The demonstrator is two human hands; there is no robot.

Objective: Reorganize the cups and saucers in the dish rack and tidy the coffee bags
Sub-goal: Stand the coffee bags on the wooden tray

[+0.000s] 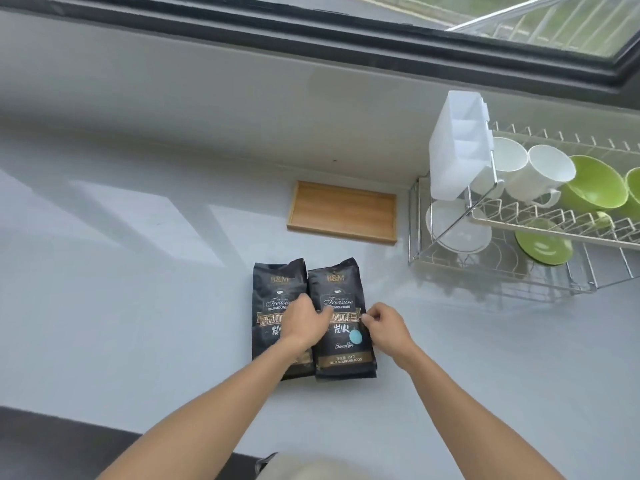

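Note:
Two black coffee bags lie flat side by side on the grey counter: the left bag (275, 289) and the right bag (337, 355). My left hand (304, 323) lies over the seam between them, fingers touching the right bag's left edge. My right hand (384, 325) pinches that bag's right edge. At the right stands a wire dish rack (485, 275). Its upper tier holds two white cups (547, 171) and green bowls (595, 185). A white saucer (457, 230) and a green saucer (543, 244) sit on the lower tier.
A shallow wooden tray (343, 211) lies behind the bags by the wall. A white plastic cutlery holder (457, 147) hangs on the rack's left end. A dark-framed window (346, 32) runs along the back. The counter's front edge is at the lower left.

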